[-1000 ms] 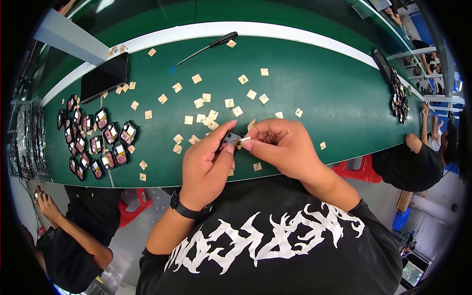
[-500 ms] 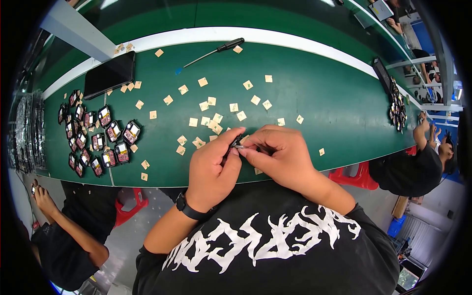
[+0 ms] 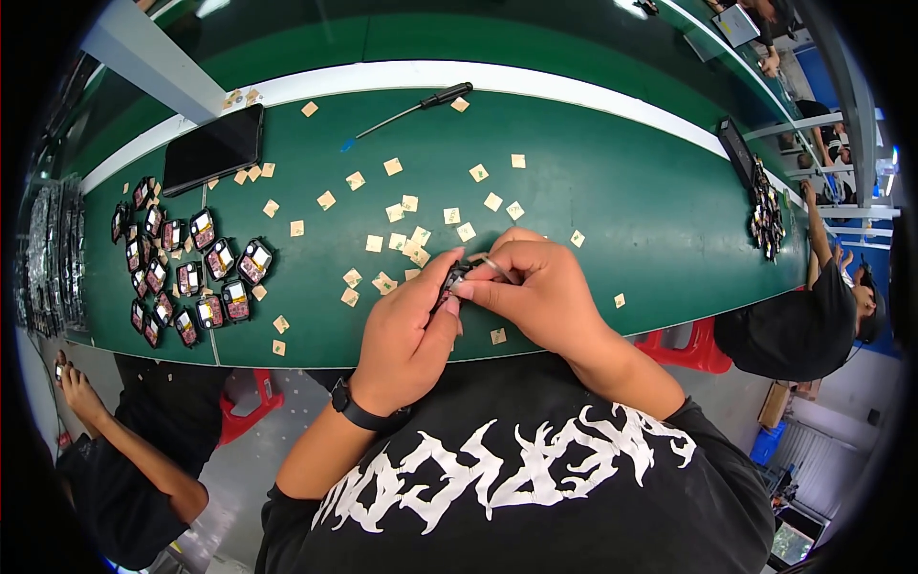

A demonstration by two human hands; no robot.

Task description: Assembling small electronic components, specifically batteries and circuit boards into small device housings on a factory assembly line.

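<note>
Above the table's near edge, my left hand [image 3: 406, 330] is closed on a small black device housing [image 3: 459, 275], gripping it between thumb and fingers. My right hand [image 3: 540, 297] meets it from the other side, its thumb and finger pinched at the housing's edge. A thin, light grey strip-like piece [image 3: 501, 271] shows between the right fingers; its kind is too small to tell. Fingers cover most of the housing. Small pale paper squares [image 3: 419, 256] with faint green marks lie scattered just beyond the hands.
Several black housings with red circuit boards [image 3: 219, 258] stand grouped at the left, near a black tablet-like slab [image 3: 212, 148]. A screwdriver [image 3: 421, 110] lies at the back of the green table [image 3: 612, 191]. Dark small parts [image 3: 767, 215] are heaped far right. Other people sit on both sides.
My right hand has shifted slightly left and rolled, and the grey piece in its fingers now shows more. The housing stays in my left hand, which has moved slightly left.
</note>
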